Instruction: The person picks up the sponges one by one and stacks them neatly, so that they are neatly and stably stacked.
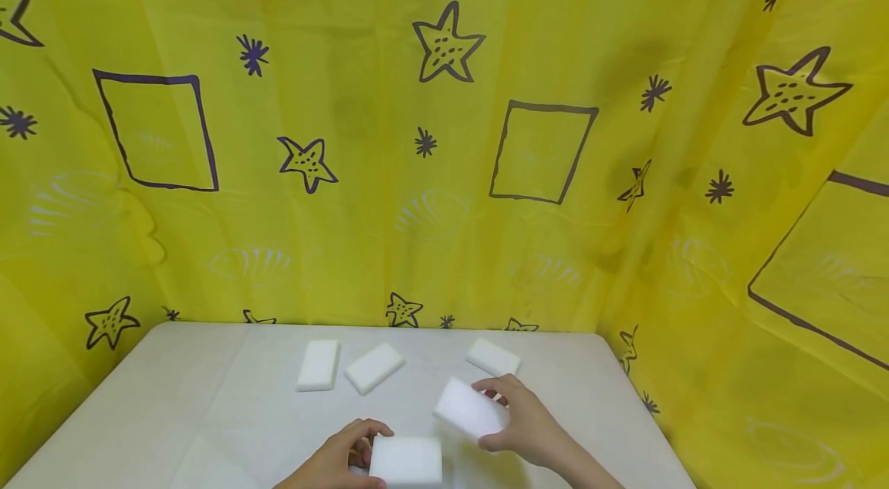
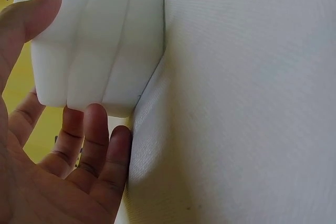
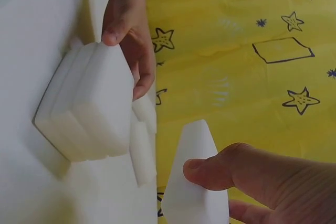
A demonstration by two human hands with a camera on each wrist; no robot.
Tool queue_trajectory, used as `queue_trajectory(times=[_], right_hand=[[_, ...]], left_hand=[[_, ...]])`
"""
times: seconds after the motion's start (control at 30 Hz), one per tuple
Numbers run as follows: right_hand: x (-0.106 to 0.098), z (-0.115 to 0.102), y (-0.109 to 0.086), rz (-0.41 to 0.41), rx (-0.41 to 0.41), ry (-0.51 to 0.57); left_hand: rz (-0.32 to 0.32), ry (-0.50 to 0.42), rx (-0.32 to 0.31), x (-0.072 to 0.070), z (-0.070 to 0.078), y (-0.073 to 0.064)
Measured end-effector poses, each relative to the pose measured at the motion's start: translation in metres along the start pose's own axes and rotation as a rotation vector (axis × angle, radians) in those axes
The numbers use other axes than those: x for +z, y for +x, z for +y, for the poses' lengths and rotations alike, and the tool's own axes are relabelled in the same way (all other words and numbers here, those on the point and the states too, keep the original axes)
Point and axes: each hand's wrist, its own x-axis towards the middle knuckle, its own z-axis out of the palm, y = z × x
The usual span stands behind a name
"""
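A stack of three white sponge blocks [image 1: 406, 462] stands on the table near its front edge. My left hand [image 1: 346, 458] grips the left end of this stack, its thumb on the near side and its fingers on the far side. The stacked layers [image 2: 102, 51] show edge-on in the left wrist view. Above the table and to the right of the stack, a single white sponge block [image 1: 468, 408] is held tilted in my right hand [image 1: 524, 423]. In the right wrist view the right thumb [image 3: 210, 174] presses on that block's broad face.
On the white table [image 1: 229, 389], two loose sponge blocks lie at the back: one upright in view [image 1: 319, 365] and a slanted one [image 1: 375, 368]. Another block [image 1: 494, 358] lies beyond my right hand. A yellow curtain [image 1: 361, 234] with drawn stars hangs behind and at the sides.
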Motion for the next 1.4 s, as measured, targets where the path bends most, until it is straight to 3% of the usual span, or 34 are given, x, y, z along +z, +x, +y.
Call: queue_trajectory(times=[0.33,1.1,1.27,1.4], right_hand=[[0.007,-0.005,0.007,-0.048,-0.015,0.018],[0.03,-0.014,0.016,-0.127,-0.055,0.059],[0.033,-0.016,0.017,-0.15,-0.064,0.073],[0.036,-0.017,0.017,-0.184,-0.083,0.098]], left_hand=[[0.001,0.013,0.023,0.0,0.0,-0.001],[0.022,0.077,0.005,0.001,0.003,0.0],[0.026,0.084,-0.005,0.001,0.004,-0.001],[0.029,0.077,-0.048,0.002,0.005,-0.001]])
